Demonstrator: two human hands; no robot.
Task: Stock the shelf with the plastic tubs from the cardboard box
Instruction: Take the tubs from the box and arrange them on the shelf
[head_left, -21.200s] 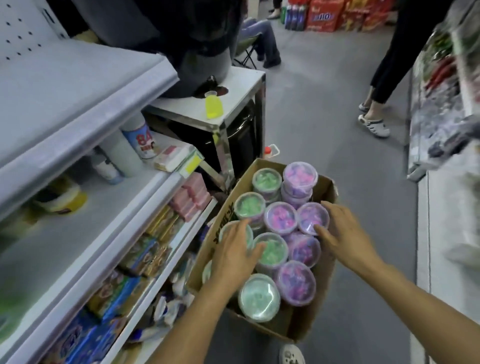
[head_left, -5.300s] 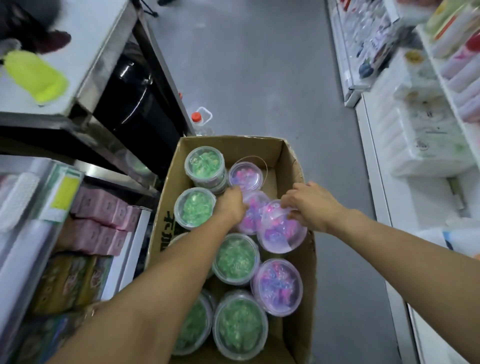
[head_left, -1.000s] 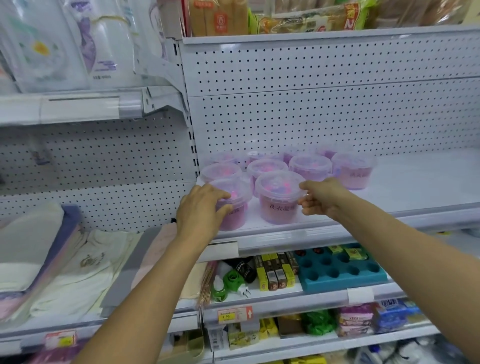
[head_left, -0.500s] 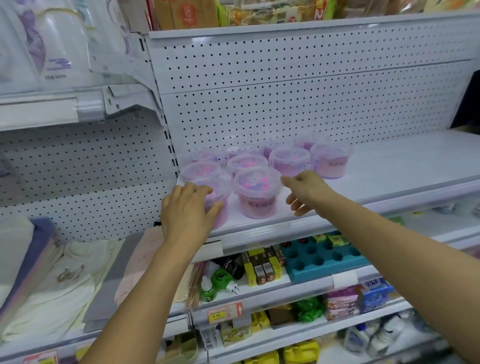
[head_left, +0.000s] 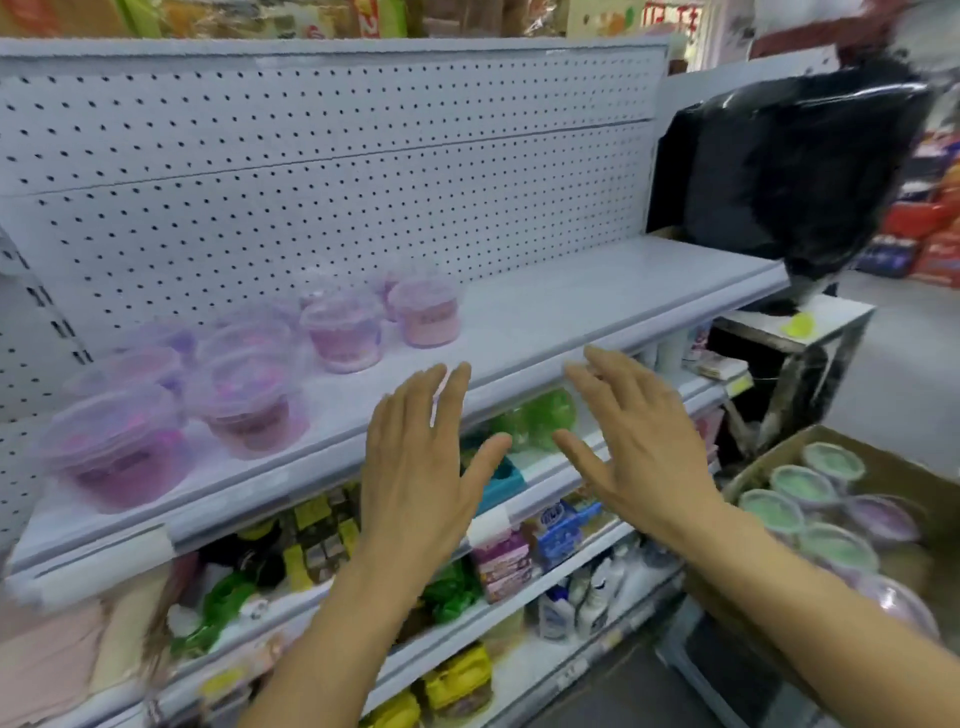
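Several pink plastic tubs (head_left: 343, 330) with clear lids stand in rows on the left part of the white shelf (head_left: 545, 306). My left hand (head_left: 421, 473) and my right hand (head_left: 631, 441) hover in front of the shelf edge, both flat with fingers spread and nothing in them. They are to the right of the tubs and touch none. The cardboard box (head_left: 779, 462) sits at the lower right on the floor, holding several green-lidded and purple-lidded tubs (head_left: 802, 486).
A white pegboard (head_left: 311, 156) backs the shelf. Lower shelves (head_left: 519, 577) hold packets, bottles and a teal tray. A black wrapped bundle (head_left: 810, 171) rests on a small metal table (head_left: 795, 322) at the right, beyond the shelf end.
Both hands have let go of the two front pink tubs and pulled back to the right, away from the shelf. The view has swung right, bringing the cardboard box into sight.
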